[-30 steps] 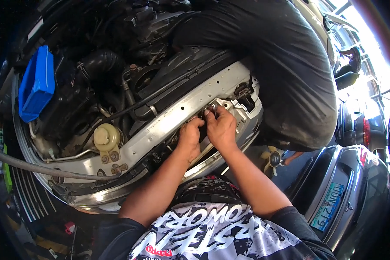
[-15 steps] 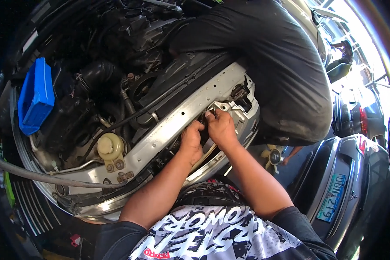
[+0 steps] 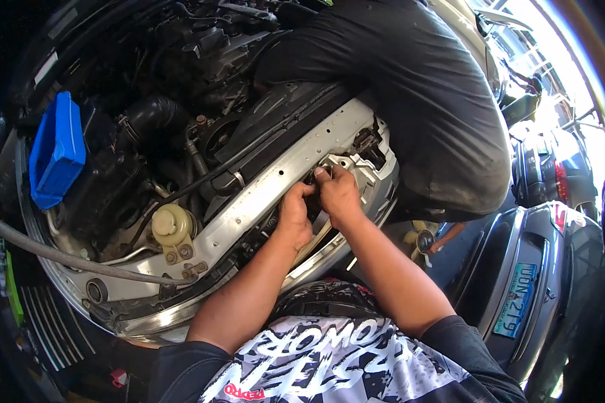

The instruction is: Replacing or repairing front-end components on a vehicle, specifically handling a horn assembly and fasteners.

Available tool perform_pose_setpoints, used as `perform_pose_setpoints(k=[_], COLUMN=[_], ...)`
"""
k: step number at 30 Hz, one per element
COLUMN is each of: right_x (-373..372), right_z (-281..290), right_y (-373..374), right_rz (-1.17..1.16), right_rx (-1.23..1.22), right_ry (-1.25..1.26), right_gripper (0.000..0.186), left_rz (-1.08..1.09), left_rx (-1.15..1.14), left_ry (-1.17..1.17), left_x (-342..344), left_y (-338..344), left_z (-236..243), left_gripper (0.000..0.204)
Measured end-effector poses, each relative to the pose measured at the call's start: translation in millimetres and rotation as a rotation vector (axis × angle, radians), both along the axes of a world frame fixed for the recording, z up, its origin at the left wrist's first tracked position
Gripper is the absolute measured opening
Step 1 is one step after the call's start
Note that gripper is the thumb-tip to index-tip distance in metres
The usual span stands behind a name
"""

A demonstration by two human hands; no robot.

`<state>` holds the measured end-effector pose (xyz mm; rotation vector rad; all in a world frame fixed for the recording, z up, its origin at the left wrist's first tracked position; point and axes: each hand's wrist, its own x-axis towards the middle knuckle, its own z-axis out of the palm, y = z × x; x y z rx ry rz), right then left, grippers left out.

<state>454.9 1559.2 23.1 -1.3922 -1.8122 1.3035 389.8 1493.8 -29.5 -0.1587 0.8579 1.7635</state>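
Observation:
My left hand (image 3: 294,213) and my right hand (image 3: 339,196) work side by side at the front of an open car, just below its silver metal crossbar (image 3: 249,198). The right thumb and fingers are pinched beside the pale headlight housing (image 3: 357,176). Close by, the left hand has its thumb bent inward and its fingers curled down into the gap behind the bumper (image 3: 316,263). Whatever sits between the fingers of either hand is too small or hidden to name.
Another person in dark clothes (image 3: 437,114) leans over the engine bay at right. A blue plastic tray (image 3: 60,151) stands at left, a cream fluid reservoir (image 3: 170,225) nearer. A hand (image 3: 444,240) touches a yellow-bladed fan (image 3: 420,238). A dark car (image 3: 504,282) is parked at right.
The view has shifted slightly. My hands stay at the same spot beside the headlight housing, with only small finger movement. The hand by the fan shows more of its arm.

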Motion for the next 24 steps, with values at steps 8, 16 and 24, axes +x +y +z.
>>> perform_pose_setpoints(k=[8,16,24], right_x=[-1,3,-5], right_z=[3,-12,1], right_y=[2,2,-6], right_rz=[0.050,0.011,-0.056], right_rx=[-0.014,-0.029,0.055], right_ry=[-0.008,0.082,0.003], right_gripper=[0.028,0.023,0.030], left_rz=[0.009,0.020,0.054], left_rx=[-0.031,0.000,-0.048], left_ry=[0.005,-0.044,0.130], left_x=[-1,-1,0], left_y=[5,2,-2], left_z=[-12,-4,-9], left_gripper=[0.020,0.024,0.019])
